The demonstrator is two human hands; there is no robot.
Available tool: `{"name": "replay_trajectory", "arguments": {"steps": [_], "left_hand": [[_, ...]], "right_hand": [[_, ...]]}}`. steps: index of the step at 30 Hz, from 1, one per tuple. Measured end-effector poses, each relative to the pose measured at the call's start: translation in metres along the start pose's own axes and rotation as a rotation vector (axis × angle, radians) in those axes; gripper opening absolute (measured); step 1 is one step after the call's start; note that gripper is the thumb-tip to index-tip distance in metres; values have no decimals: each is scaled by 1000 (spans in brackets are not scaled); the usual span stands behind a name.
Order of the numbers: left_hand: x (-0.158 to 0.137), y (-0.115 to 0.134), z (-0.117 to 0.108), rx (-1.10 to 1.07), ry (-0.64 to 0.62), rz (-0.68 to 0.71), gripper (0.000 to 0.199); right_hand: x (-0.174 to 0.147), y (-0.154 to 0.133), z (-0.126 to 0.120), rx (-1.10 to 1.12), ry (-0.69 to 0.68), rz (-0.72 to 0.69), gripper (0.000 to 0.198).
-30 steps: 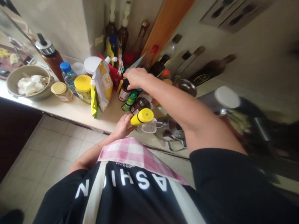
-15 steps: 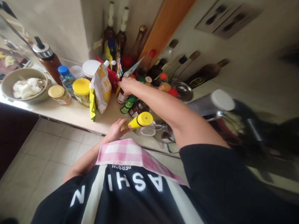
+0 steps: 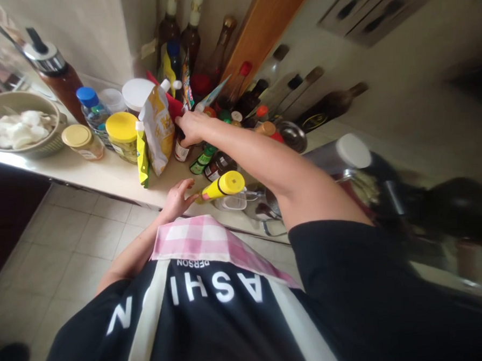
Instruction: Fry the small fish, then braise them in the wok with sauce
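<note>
My right hand (image 3: 192, 127) reaches into the crowded condiments, its fingers closed round the top of a small dark bottle with a white label (image 3: 182, 151). Its cap is hidden under the hand. Left of it stands a white and orange powder bag (image 3: 159, 132). A green-labelled bottle (image 3: 201, 160) and a dark bottle (image 3: 220, 166) are just to the right. At the counter's front edge my left hand (image 3: 178, 200) is open, fingers apart, with its thumb close to a yellow canister (image 3: 224, 185). Whether the thumb touches the canister I cannot tell.
Left along the counter (image 3: 115, 179) are a yellow-lidded jar (image 3: 123, 135), a small jar (image 3: 83, 143), a blue-capped bottle (image 3: 94, 113) and a bowl of white slices (image 3: 24, 127). Tall bottles (image 3: 166, 31) stand behind. A white-lidded container (image 3: 354, 150) is at right.
My right hand has shifted left with the white-labelled bottle, closer to the powder bag. My left hand has drawn back slightly from the yellow canister, its fingers opening. The view has tilted a little.
</note>
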State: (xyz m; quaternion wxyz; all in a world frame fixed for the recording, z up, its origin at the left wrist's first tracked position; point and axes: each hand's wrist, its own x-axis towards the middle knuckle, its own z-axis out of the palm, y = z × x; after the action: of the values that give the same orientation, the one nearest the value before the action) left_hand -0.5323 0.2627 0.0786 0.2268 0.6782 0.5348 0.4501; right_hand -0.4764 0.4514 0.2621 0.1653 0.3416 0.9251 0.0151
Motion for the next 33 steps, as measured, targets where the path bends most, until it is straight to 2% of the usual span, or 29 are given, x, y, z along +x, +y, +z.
{"name": "replay_trajectory", "arguments": {"steps": [4, 7, 10, 13, 15, 19, 23, 29, 33], "left_hand": [[13, -6, -2, -48, 89, -133, 31], [32, -15, 1, -34, 147, -177, 38], [56, -25, 10, -11, 161, -141, 51], [78, -31, 23, 52, 200, -91, 60], [89, -32, 31, 107, 236, -78, 63], [99, -31, 41, 168, 225, -106, 57], [103, -32, 45, 186, 247, -136, 43], [111, -33, 47, 144, 297, -108, 40], [94, -30, 42, 168, 295, -172, 45]], "right_hand": [[-1, 0, 0, 36, -11, -28, 84], [-15, 14, -17, 77, 52, -49, 79], [-46, 35, -42, 131, 230, -21, 68], [-87, 58, -59, 216, 359, 104, 60], [-115, 73, -62, 268, 403, 196, 59], [-156, 98, -48, 332, 467, 293, 58], [-173, 114, -31, 324, 492, 361, 54], [-165, 127, -15, 288, 460, 377, 50], [-145, 133, -4, 260, 410, 316, 48]]}}
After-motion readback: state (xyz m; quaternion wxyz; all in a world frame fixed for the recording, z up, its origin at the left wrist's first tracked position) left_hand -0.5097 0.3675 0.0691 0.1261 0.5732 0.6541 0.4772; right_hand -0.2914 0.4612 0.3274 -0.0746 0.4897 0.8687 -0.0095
